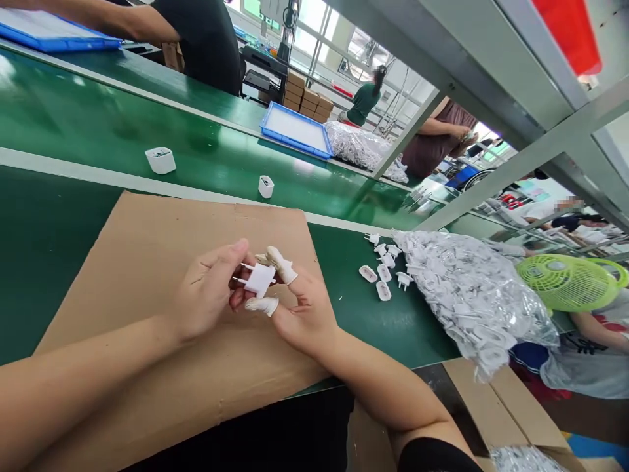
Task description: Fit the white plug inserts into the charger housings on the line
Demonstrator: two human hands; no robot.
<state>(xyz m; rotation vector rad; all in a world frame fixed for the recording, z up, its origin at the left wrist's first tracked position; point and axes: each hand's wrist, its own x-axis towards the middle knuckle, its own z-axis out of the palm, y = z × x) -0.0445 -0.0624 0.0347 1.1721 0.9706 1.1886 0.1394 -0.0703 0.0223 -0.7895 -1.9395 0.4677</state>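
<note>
A white two-pin plug (260, 280) is between my hands above the cardboard sheet (162, 242), its metal pins pointing left. My right hand (309, 308) grips the plug's body, with white finger cots on the thumb and fingers. My left hand (209, 288) is closed around the pin end, its thumb on top and its curled fingers partly hidden behind the plug. To the right, several loose white plug parts (387, 260) lie on the green bench beside a big clear bag (472, 288) packed with white parts.
Two white charger housings (160, 160) stand on the green conveyor (211, 147) beyond the cardboard. Farther back are a blue tray (297, 131) and another bag of parts (363, 145). A green fan (570, 282) is at right; metal framing (491, 72) crosses above. Several co-workers are nearby.
</note>
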